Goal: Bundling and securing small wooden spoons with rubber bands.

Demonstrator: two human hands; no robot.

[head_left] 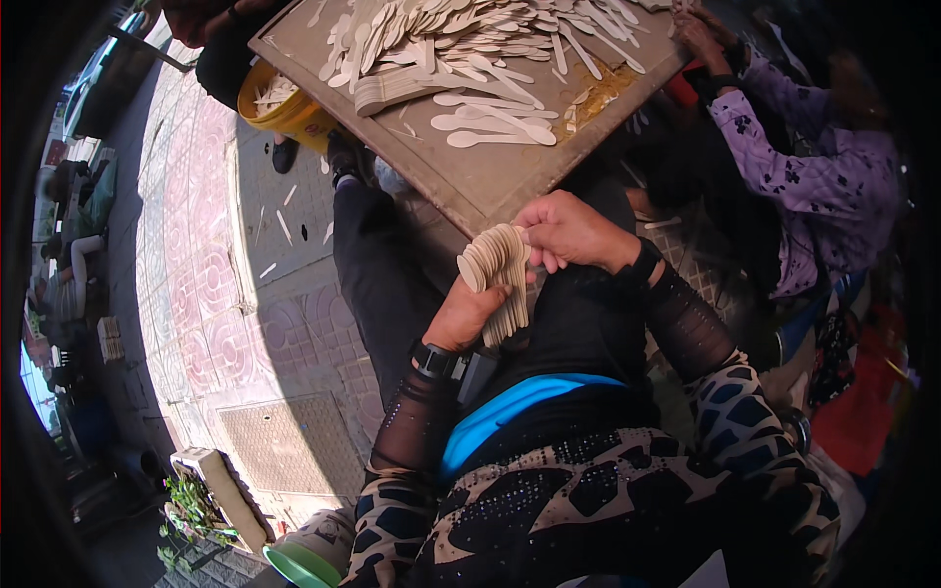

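Observation:
A fanned stack of pale wooden spoons (495, 257) is gripped in my left hand (467, 314), bowl ends up and handles pointing down over my lap. My right hand (580, 233) is closed at the far right end of the stack, thumb and fingers pinched on the spoons there. Just beyond, the corner of a brown table (461, 181) points toward me. On it lie a heap of loose wooden spoons (470, 34), a neat row of nested spoons (407, 90) and several single spoons (495, 125) nearer me.
A yellow bucket (284, 108) with wooden pieces stands left of the table. At the right sits a person in a purple flowered sleeve (750, 137), hands at the table edge. Another person is at the far left corner. Stray sticks (284, 227) lie on the paving; a green-rimmed tub (304, 563) is at lower left.

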